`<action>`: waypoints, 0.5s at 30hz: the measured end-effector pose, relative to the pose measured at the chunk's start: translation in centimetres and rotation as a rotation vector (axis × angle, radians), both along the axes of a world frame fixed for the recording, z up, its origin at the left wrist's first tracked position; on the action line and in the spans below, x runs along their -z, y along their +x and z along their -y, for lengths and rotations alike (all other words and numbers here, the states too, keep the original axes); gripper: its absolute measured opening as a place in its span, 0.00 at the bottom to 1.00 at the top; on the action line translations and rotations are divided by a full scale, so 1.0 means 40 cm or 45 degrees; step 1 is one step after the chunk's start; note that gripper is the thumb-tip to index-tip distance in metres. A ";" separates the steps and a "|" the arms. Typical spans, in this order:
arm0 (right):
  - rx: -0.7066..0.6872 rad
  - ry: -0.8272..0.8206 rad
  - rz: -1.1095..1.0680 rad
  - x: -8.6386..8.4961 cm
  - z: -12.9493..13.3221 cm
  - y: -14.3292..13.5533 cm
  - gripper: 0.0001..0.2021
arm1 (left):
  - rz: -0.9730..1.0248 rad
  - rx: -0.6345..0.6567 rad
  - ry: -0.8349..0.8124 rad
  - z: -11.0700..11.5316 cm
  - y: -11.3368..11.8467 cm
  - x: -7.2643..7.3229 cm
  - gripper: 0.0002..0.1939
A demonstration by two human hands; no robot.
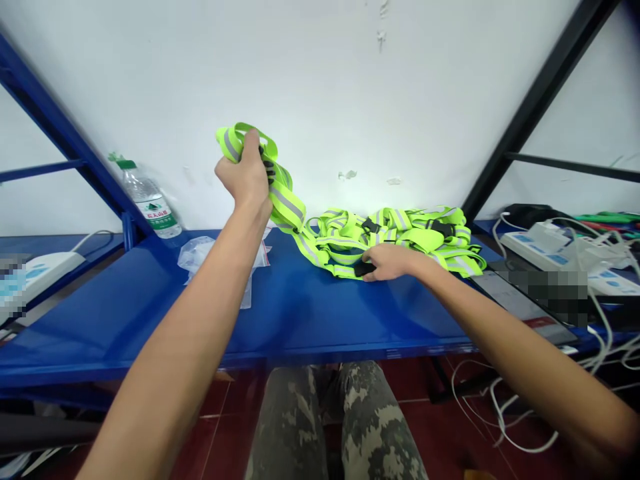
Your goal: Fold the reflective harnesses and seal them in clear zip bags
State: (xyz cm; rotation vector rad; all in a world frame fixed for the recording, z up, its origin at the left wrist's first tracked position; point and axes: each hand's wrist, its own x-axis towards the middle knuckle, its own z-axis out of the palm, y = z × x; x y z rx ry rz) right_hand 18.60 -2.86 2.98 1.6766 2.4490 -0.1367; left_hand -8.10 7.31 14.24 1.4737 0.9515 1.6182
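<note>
My left hand [247,173] is raised above the table, closed around a bunched neon-yellow reflective strap [287,203] with a grey stripe. From that hand the strap hangs down towards a tangled pile of similar reflective straps [400,227] on the blue table. Black buckles [443,229] show among the pile. At its front edge, my right hand [387,261] pinches a black buckle [365,268] joined to the yellow webbing. The fingers of my left hand partly cover dark pieces, perhaps buckles, in the bunch.
Clear plastic bags [197,253] lie on the blue table [310,320], partly behind my left forearm. A water bottle [153,203] leans at the back left. To the right are a dark flat device [525,300], white power strips [545,250] and loose white cables [600,320].
</note>
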 end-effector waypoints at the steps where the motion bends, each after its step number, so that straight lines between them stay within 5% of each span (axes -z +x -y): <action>1: -0.013 -0.047 0.012 -0.005 0.000 0.002 0.26 | 0.031 -0.015 -0.016 0.003 0.001 0.002 0.24; 5: -0.047 -0.078 -0.025 -0.035 0.008 0.044 0.16 | 0.221 -0.146 -0.158 0.036 0.017 0.006 0.23; 7: -0.032 -0.031 -0.096 -0.058 0.020 0.080 0.10 | 0.206 0.043 -0.314 0.053 0.022 0.008 0.21; 9: 0.042 0.012 -0.284 -0.087 0.033 0.120 0.14 | 0.083 0.350 -0.477 0.067 0.020 0.010 0.16; 12: 0.199 0.213 -0.899 -0.131 0.036 0.175 0.16 | -0.134 0.675 -0.578 0.083 0.015 0.008 0.11; 15: 0.266 0.693 -1.609 -0.167 0.006 0.206 0.13 | -0.139 0.718 -0.438 0.101 0.019 -0.001 0.15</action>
